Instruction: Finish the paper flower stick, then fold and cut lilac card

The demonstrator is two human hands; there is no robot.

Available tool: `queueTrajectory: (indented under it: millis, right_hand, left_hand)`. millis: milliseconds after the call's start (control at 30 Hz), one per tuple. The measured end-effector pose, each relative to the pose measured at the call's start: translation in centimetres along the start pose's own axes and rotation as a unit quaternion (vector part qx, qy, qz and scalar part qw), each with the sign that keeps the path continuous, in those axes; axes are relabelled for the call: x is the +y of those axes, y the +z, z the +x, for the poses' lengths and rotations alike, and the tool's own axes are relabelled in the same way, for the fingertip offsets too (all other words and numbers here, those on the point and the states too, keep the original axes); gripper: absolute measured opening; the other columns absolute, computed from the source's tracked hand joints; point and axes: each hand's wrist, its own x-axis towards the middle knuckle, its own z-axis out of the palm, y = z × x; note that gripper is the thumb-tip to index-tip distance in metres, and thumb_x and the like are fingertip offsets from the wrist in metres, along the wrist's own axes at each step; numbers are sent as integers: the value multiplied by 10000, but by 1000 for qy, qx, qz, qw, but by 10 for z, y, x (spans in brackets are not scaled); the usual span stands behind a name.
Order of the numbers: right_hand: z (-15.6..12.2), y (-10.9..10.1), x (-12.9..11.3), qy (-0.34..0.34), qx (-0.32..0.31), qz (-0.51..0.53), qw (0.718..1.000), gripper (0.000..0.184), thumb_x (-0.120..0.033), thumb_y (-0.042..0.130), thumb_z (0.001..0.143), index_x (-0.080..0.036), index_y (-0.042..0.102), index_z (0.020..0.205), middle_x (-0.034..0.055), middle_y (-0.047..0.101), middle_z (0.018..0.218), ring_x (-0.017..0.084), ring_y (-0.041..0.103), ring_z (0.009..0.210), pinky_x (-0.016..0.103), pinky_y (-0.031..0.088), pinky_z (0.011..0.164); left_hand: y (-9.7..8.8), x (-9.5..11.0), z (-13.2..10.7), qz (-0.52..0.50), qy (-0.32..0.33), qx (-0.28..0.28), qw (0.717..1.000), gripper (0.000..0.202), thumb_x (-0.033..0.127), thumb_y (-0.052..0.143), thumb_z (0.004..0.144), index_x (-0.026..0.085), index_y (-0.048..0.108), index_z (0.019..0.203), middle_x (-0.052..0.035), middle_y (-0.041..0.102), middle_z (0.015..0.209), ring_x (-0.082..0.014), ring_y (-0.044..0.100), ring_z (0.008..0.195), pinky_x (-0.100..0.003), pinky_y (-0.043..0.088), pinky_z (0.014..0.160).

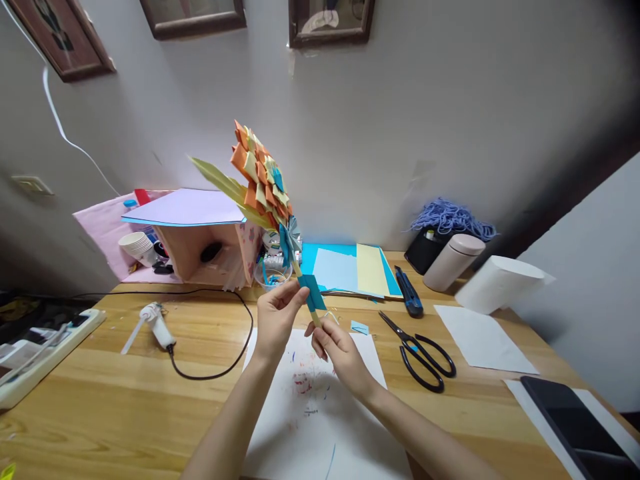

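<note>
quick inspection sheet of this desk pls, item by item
surface: wooden table, stained white sheet under the hands
job's things: paper flower on a stick, blue strip around the stick
clutter: scissors, utility knife, coloured paper, cardboard house, paper cups, flask, yarn
hands: left hand pinches the blue strip; right hand grips the stick's lower end
cables: glue gun with black cable looping on the table; power strip at left
surroundings: grey wall, framed pictures

Soft, even indoor light falls from above, leaving faint shadows under the hands point(310, 330) on the wooden surface point(125, 400), while wide-angle distortion bends the wall point(450, 100) and picture frames point(193, 17) at the edges, and the corners darken slightly.
</note>
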Motion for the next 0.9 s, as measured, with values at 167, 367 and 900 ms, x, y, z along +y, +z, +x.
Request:
queueTrajectory:
  millis: [167, 367, 900]
  right_hand:
    - [3, 2, -7, -3, -21, 61, 998, 257, -390, 357, 929, -175, 496, 906, -45, 314, 620, 95, 306, 555, 248, 271, 536]
    - [6, 5, -6, 17, -25, 122, 992, 290, -400, 369, 927, -173, 452, 766, -72, 208, 566, 73, 167, 486, 251, 137, 464]
    - [-2, 10, -5, 30, -78, 197, 977, 310, -418, 414, 911, -161, 459, 743, -72, 208, 557, 67, 174, 490, 252, 130, 477]
  left_hand:
    - [0, 3, -2, 4, 7, -25, 1000, 211, 284, 710, 685, 165, 727, 858, -42, 717, 838, -148, 638, 757, -237, 525, 709]
    - [-3, -3, 4, -40, -23, -29, 999, 221, 280, 743, 647, 173, 730, 840, -32, 708, 779, -134, 621, 726, -225, 517, 666]
    - [-9, -22, 12, -267, -164, -124, 941, 311, 318, 821, 516, 158, 702, 754, 13, 603, 640, -49, 530, 581, -148, 431, 579]
